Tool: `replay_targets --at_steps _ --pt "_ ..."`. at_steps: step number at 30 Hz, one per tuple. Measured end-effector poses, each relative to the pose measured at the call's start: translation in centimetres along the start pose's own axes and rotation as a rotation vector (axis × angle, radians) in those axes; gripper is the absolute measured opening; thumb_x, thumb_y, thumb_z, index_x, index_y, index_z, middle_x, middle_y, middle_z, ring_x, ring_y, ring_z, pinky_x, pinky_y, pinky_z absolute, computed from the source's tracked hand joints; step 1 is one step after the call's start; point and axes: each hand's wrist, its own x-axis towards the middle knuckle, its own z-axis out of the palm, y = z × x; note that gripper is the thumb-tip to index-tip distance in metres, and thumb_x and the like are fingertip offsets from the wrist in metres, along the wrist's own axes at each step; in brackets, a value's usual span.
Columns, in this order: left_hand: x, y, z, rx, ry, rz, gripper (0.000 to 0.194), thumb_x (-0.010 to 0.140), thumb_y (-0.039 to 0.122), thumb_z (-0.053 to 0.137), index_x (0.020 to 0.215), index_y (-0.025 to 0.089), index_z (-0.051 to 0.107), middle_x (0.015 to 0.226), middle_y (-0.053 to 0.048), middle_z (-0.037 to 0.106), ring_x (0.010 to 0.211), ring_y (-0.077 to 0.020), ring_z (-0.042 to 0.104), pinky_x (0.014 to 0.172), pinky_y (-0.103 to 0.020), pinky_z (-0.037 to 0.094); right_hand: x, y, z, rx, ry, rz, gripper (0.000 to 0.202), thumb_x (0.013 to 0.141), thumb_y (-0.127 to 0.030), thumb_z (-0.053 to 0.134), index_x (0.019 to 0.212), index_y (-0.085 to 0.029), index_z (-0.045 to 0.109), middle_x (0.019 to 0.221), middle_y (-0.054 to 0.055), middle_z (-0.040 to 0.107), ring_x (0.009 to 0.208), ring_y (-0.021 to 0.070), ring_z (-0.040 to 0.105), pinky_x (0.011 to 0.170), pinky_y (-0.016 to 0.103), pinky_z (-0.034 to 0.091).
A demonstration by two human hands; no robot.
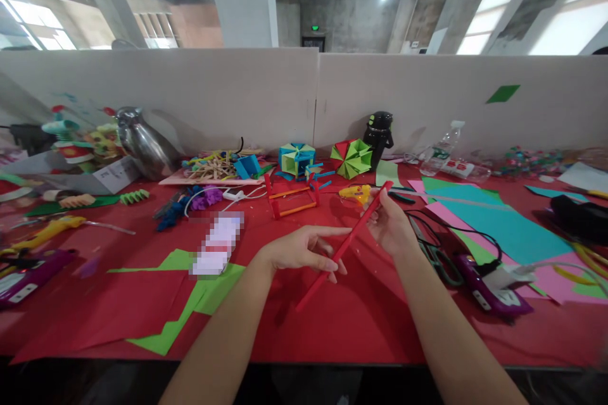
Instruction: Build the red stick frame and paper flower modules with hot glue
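Observation:
A long, narrow red paper strip (352, 237) slants above the red table, its upper end to the right. My right hand (390, 223) grips it near that upper end. Around its middle, the thumb and fingers of my left hand (311, 250) close on the strip, while the index finger points out to the right. Just beyond my hands stands a small frame of red and orange sticks (293, 202). A yellow glue gun (355, 193) lies behind my right hand, which partly hides it.
Green and red sheets (161, 304) and a blurred phone (218, 245) lie left. Blue-green paper shapes (297, 161) stand at the back near a black bottle (379, 139). On the right are scissors (439, 259), a purple power strip (494, 291), cables and coloured paper (503, 215).

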Motion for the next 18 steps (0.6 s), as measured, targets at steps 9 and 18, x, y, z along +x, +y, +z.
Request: replay_targets --at_steps 9,18 --pt "0.3 -0.1 0.2 -0.025 0.1 -0.044 0.057 0.091 0.046 0.061 0.139 0.02 0.048 0.09 -0.014 0.076 0.057 -0.0166 0.07 0.052 -0.023 0.049 0.5 0.4 -0.6 0.004 -0.04 -0.021 0.027 0.066 -0.038 0.086 0.078 -0.019 0.07 0.055 -0.006 0.053 0.047 0.0044 0.041 0.044 0.015 0.04" --pt "1.1 -0.6 0.5 -0.103 0.241 0.021 0.032 0.088 0.045 0.064 0.095 0.014 0.062 0.078 -0.008 0.072 0.059 -0.017 0.071 0.057 -0.024 0.055 -0.2 1.7 0.3 -0.17 -0.125 -0.059 0.027 0.075 -0.041 0.079 0.093 -0.02 0.075 0.075 -0.002 0.061 0.057 0.0065 0.047 0.051 0.02 0.039"
